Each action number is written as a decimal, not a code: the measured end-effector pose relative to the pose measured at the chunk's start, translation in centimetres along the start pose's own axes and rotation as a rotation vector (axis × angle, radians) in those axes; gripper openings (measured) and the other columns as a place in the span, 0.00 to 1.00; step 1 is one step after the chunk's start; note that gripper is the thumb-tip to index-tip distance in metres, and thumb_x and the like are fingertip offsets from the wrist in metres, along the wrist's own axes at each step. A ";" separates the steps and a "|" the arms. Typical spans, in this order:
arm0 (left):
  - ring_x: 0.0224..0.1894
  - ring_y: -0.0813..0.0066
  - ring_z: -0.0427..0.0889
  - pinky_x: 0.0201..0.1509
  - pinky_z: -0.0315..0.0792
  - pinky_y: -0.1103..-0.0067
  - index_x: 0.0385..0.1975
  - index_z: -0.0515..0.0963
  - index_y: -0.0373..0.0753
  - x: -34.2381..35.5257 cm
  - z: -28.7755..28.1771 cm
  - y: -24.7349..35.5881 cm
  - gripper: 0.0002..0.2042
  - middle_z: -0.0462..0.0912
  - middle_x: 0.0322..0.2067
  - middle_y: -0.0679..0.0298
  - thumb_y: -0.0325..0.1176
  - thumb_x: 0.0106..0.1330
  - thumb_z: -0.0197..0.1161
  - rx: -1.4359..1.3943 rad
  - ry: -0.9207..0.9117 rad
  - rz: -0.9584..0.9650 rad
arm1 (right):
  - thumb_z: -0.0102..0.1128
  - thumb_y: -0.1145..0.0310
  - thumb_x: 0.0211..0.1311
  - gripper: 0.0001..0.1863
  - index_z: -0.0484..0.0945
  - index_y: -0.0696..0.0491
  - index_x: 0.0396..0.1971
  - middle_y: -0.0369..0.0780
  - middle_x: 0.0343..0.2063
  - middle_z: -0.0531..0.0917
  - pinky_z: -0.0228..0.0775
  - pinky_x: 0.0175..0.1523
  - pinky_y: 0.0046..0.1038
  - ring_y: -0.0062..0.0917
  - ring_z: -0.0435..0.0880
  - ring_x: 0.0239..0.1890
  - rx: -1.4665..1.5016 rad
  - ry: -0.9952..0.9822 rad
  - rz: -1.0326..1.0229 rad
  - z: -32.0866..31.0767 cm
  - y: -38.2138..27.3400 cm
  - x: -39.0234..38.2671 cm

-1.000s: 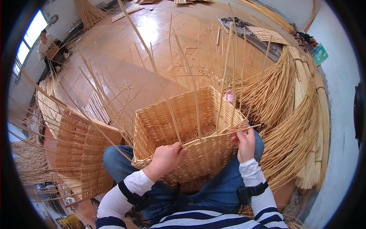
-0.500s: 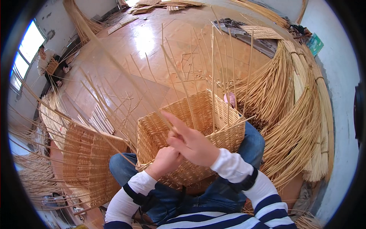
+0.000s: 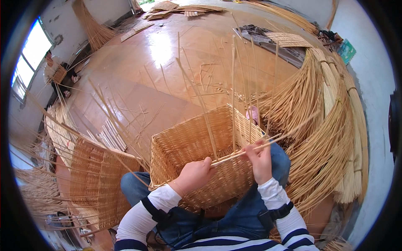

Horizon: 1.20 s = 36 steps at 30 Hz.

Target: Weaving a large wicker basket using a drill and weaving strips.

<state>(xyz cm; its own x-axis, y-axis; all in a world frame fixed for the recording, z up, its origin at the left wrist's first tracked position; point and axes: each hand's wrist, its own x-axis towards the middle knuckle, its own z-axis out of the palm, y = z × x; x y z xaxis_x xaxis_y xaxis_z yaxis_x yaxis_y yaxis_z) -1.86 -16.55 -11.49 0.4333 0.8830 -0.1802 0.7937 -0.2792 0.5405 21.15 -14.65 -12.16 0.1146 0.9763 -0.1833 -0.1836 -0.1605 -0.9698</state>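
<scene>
A rectangular wicker basket [image 3: 229, 184] rests tilted between my knees, with several upright willow rods standing out of its far and right sides. Along its near rim runs a pale willow rod [image 3: 228, 158], its thin end reaching off to the right. My left hand [image 3: 194, 175] is closed round the rod at the middle of that rim, thumb on top. Near the basket's right corner my right hand [image 3: 259, 162] pinches the same rod between thumb and fingers. The fingertips of my left hand are partly hidden.
On the left stands another wicker basket [image 3: 90, 178] with long rods sweeping out of it. Large bundles of willow rods [image 3: 322, 142] lie close on the right. A pink object [image 3: 253, 113] sits behind the basket. By the window another person [image 3: 56, 73] sits holding wickerwork.
My right hand has moved away from my left, to the right and toward the basket's corner. The rod that slanted up to the left now lies along the near rim, pointing right.
</scene>
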 end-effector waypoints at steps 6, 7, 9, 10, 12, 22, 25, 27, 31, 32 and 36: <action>0.27 0.44 0.83 0.29 0.76 0.58 0.35 0.66 0.33 -0.4 0.6 1.7 0.24 0.81 0.22 0.45 0.50 0.62 0.63 0.021 0.064 -0.219 | 0.64 0.67 0.61 0.26 0.63 0.54 0.56 0.51 0.42 0.77 0.78 0.45 0.34 0.39 0.83 0.43 -0.876 -0.341 -0.940 5.3 -6.6 4.0; 0.27 0.44 0.83 0.29 0.76 0.59 0.35 0.66 0.32 -0.4 0.7 2.0 0.26 0.82 0.22 0.45 0.53 0.60 0.65 0.036 0.124 -0.295 | 0.65 0.67 0.59 0.29 0.64 0.54 0.59 0.51 0.44 0.75 0.77 0.44 0.35 0.39 0.83 0.41 -0.992 -0.368 -1.153 7.2 -7.7 4.8; 0.27 0.45 0.84 0.29 0.77 0.59 0.35 0.66 0.32 -0.3 0.7 2.3 0.28 0.82 0.22 0.45 0.55 0.58 0.66 0.069 0.136 -0.290 | 0.65 0.67 0.58 0.34 0.60 0.53 0.63 0.52 0.45 0.74 0.77 0.44 0.36 0.40 0.82 0.40 -1.202 -0.348 -1.024 10.7 -8.9 6.1; 0.28 0.45 0.84 0.30 0.77 0.60 0.35 0.66 0.33 -0.2 0.7 2.5 0.29 0.82 0.21 0.46 0.56 0.57 0.67 0.107 0.137 -0.342 | 0.66 0.66 0.57 0.40 0.57 0.52 0.68 0.52 0.46 0.72 0.77 0.43 0.37 0.41 0.81 0.39 -1.360 -0.301 -1.025 12.1 -9.2 6.6; 0.27 0.46 0.84 0.30 0.77 0.60 0.35 0.67 0.32 0.1 0.7 2.7 0.31 0.82 0.23 0.46 0.59 0.56 0.67 0.114 0.125 -0.339 | 0.66 0.65 0.57 0.43 0.53 0.50 0.70 0.53 0.47 0.72 0.77 0.42 0.37 0.42 0.81 0.39 -1.323 -0.280 -0.730 13.9 -9.1 7.7; 0.29 0.46 0.84 0.32 0.78 0.59 0.32 0.71 0.31 1.3 0.4 2.4 0.28 0.82 0.23 0.44 0.57 0.60 0.64 0.193 -0.064 -0.267 | 0.53 0.66 0.70 0.28 0.58 0.53 0.67 0.45 0.32 0.82 0.76 0.36 0.32 0.33 0.84 0.33 -0.453 0.090 -0.690 2.2 -7.7 7.9; 0.31 0.45 0.83 0.34 0.77 0.59 0.31 0.74 0.29 2.1 -0.1 2.1 0.28 0.82 0.24 0.44 0.56 0.60 0.64 0.191 -0.120 -0.215 | 0.48 0.69 0.73 0.14 0.72 0.59 0.53 0.42 0.32 0.83 0.77 0.38 0.25 0.25 0.85 0.32 -0.459 0.361 -0.235 -4.4 -5.2 4.2; 0.32 0.45 0.83 0.35 0.76 0.59 0.32 0.74 0.29 2.3 -0.2 2.2 0.27 0.82 0.25 0.44 0.54 0.60 0.64 0.203 -0.154 -0.215 | 0.48 0.68 0.74 0.14 0.74 0.62 0.49 0.40 0.32 0.83 0.78 0.39 0.23 0.23 0.84 0.31 -0.035 0.394 -0.091 -7.9 -4.6 3.0; 0.31 0.45 0.83 0.35 0.76 0.59 0.34 0.74 0.29 2.7 0.1 2.7 0.26 0.82 0.24 0.44 0.52 0.61 0.65 0.061 -0.091 -0.127 | 0.54 0.69 0.71 0.13 0.75 0.60 0.49 0.41 0.35 0.84 0.77 0.38 0.23 0.22 0.84 0.33 -0.300 0.477 -0.443 -7.6 -4.0 0.8; 0.30 0.45 0.83 0.34 0.76 0.60 0.35 0.75 0.29 2.8 0.2 2.7 0.25 0.81 0.23 0.44 0.51 0.60 0.65 0.061 -0.084 -0.145 | 0.57 0.71 0.67 0.10 0.79 0.56 0.46 0.40 0.37 0.85 0.77 0.43 0.28 0.26 0.84 0.35 -0.552 0.292 -0.620 -5.9 -3.4 0.0; 0.26 0.45 0.82 0.30 0.75 0.60 0.34 0.77 0.29 3.1 0.5 2.3 0.24 0.80 0.20 0.44 0.51 0.60 0.66 0.117 -0.104 -0.195 | 0.60 0.66 0.62 0.08 0.83 0.51 0.38 0.38 0.36 0.86 0.60 0.63 0.41 0.27 0.84 0.40 -0.935 -0.145 -0.730 -1.1 -1.4 1.3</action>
<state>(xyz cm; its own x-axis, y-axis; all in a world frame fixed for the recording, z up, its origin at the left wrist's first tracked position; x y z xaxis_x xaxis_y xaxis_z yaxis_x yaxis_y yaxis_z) 1.54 -14.61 -11.17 0.3044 0.8823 -0.3589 0.9080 -0.1550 0.3892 22.64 -13.36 -11.26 -0.2259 0.8785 0.4209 0.6679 0.4542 -0.5896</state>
